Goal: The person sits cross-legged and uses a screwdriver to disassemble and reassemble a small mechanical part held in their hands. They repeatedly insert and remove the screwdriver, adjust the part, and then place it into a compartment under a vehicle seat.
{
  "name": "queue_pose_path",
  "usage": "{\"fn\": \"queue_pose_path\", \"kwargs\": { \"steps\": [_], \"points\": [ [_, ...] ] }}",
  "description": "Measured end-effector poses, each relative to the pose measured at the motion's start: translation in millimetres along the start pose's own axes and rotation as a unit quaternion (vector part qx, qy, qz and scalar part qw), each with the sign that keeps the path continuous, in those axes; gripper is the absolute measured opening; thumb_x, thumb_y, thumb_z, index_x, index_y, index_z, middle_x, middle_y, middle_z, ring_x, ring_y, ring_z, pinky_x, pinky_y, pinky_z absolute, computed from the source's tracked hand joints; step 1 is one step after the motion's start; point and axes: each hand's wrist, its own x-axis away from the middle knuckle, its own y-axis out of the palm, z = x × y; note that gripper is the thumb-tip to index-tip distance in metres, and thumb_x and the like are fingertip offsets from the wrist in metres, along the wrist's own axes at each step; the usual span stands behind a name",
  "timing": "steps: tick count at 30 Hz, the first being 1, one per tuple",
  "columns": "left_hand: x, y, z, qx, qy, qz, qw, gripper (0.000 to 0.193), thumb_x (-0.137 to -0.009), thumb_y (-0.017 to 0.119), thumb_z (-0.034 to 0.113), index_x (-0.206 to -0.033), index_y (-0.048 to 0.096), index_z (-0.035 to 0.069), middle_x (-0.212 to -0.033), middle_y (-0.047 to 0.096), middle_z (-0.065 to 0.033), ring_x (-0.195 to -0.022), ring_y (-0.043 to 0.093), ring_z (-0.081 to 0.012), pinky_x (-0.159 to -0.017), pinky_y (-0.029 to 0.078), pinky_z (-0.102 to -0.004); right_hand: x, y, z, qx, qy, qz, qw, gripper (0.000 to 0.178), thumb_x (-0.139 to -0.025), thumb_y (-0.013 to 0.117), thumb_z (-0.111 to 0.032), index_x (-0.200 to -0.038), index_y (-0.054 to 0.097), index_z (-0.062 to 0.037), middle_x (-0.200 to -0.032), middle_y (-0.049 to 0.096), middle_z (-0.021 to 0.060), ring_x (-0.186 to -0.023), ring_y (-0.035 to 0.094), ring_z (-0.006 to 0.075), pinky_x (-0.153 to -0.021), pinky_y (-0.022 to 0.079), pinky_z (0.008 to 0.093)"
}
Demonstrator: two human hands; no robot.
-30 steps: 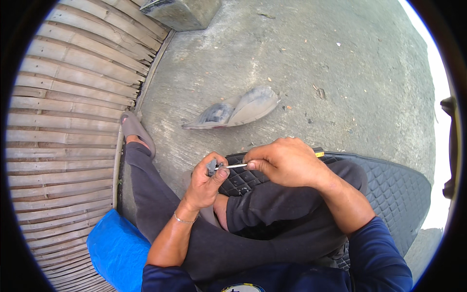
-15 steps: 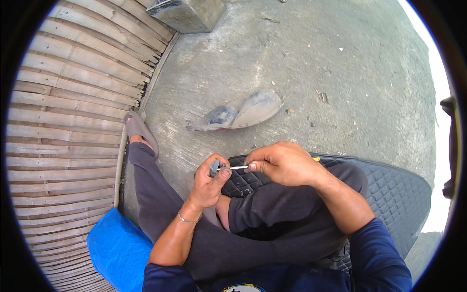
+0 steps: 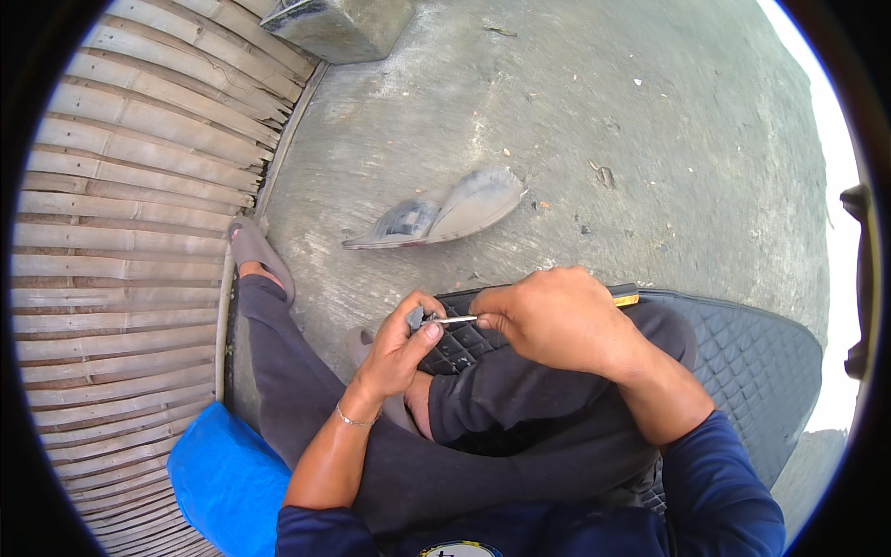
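My left hand (image 3: 399, 348) is closed around a small dark grey part (image 3: 414, 318), pinched between thumb and fingers. Across from it, my right hand (image 3: 566, 320) grips what looks like a screwdriver (image 3: 461, 319). Its thin metal shaft points left, and the tip meets the grey part at my left fingers. A black and yellow end (image 3: 626, 300), apparently its handle, sticks out behind my right hand. How tip and part fit together is too small to tell. Both hands are above my folded leg and a black quilted mat (image 3: 761, 362).
A dusty grey curved plastic piece (image 3: 473, 209) lies on the concrete floor (image 3: 668, 158) ahead. A bamboo slat wall (image 3: 130, 278) runs along the left, with a blue bundle (image 3: 227, 478) beside my leg. At the far left stands a grey box-like container (image 3: 348, 32).
The black and yellow end shows farther out to the right behind my right hand. My right hand has turned slightly; my left keeps its hold. The view has shifted a little.
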Motion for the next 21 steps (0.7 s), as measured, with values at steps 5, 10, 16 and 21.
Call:
{"fn": "queue_pose_path", "kwargs": {
  "steps": [5,10,16,21],
  "points": [
    [-5.4,-2.1,-2.7,0.000,-0.014,-0.086,0.996,0.031,-0.104,0.064,0.030,-0.119,0.056,0.003,-0.108,0.058,-0.0035,-0.105,0.053,-0.0118,-0.096,0.044,-0.0282,4.5,0.3,4.1,0.056,-0.012,-0.008,0.998,0.016,-0.096,0.064,-0.031,-0.101,0.074,-0.0193,-0.076,0.073,0.0104,-0.074,0.072,0.0332,-0.062,0.055,0.0473],
    [-9.1,-2.7,-2.8,0.055,-0.092,-0.103,0.989,0.034,-0.104,0.064,0.030,-0.124,0.056,0.004,-0.109,0.057,-0.0010,-0.103,0.052,-0.0096,-0.095,0.044,-0.0275,5.9,5.2,13.9,0.060,-0.028,0.009,0.998,0.016,-0.095,0.064,-0.028,-0.098,0.074,-0.0158,-0.073,0.072,0.0117,-0.070,0.072,0.0328,-0.061,0.054,0.0465],
    [-11.0,3.9,-6.3,0.096,-0.064,-0.070,0.991,0.044,-0.099,0.069,0.042,-0.115,0.055,0.004,-0.090,0.050,0.0012,-0.075,0.043,-0.0073,-0.065,0.036,-0.0235,3.7,6.3,16.8,0.059,-0.032,0.018,0.998,0.017,-0.095,0.065,-0.028,-0.098,0.074,-0.0142,-0.073,0.072,0.0134,-0.071,0.073,0.0341,-0.061,0.055,0.0468],
    [-10.8,4.6,-16.5,0.119,-0.054,-0.064,0.989,0.036,-0.102,0.066,0.038,-0.105,0.054,0.004,-0.083,0.051,0.0024,-0.070,0.042,-0.0043,-0.060,0.036,-0.0210,2.6,9.0,17.1,0.056,-0.032,0.015,0.998,0.018,-0.095,0.063,-0.028,-0.096,0.074,-0.0135,-0.072,0.071,0.0142,-0.071,0.073,0.0351,-0.062,0.056,0.0472]
  ]
}}
